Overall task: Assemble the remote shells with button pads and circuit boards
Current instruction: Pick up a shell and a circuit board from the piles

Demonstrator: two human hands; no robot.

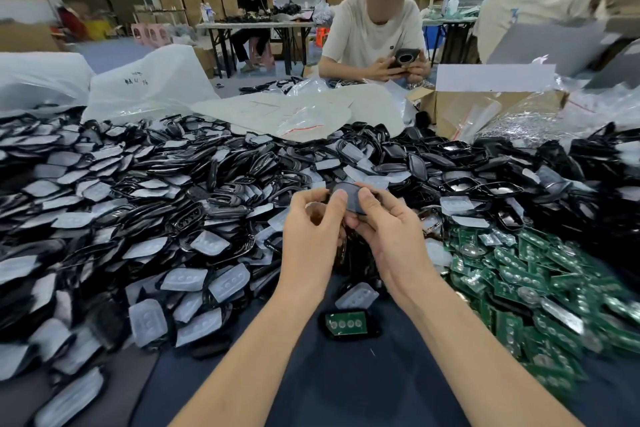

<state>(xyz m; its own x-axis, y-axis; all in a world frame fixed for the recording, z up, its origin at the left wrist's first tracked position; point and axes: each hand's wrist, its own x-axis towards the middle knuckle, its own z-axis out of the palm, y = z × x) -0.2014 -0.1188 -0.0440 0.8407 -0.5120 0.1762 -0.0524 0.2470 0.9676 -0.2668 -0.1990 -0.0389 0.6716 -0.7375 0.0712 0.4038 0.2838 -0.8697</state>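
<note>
My left hand (311,229) and my right hand (384,229) together hold a black remote shell (349,196) above the table, thumbs pressed on its grey upper face. Below them a black shell with a green circuit board (348,323) fitted inside lies on the dark cloth. A loose translucent white button pad (356,295) lies just behind it. A big heap of black shells and white pads (145,204) covers the left and middle. A pile of green circuit boards (540,291) spreads on the right.
A person (375,24) sits across the table holding a phone; another sits at the right. An open cardboard box (485,107) and plastic bags (152,83) stand behind the heaps. Dark cloth (346,378) shows between my forearms.
</note>
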